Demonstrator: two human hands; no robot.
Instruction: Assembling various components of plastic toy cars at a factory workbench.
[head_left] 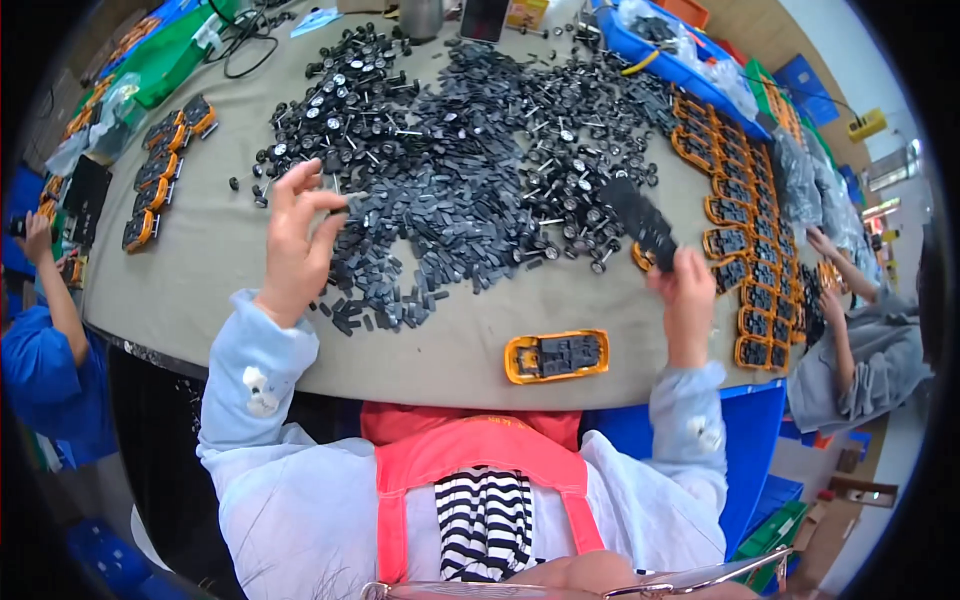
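Grey table (440, 355), black parts (465, 180), blue bin (690, 90) behind, right grip (686, 295) holding black piece (642, 220), left grip (298, 250) unclear

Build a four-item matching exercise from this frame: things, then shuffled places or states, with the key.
1. Right hand
2. Lone orange toy car body
3. Heap of small flat black pieces
4. Green tray

A. Between two wheel-axle heaps
B. At the picture's upper left
C. Gripping a black part
D. Just inside the table's near edge

Pairs: 1-C; 2-D; 3-A; 4-B
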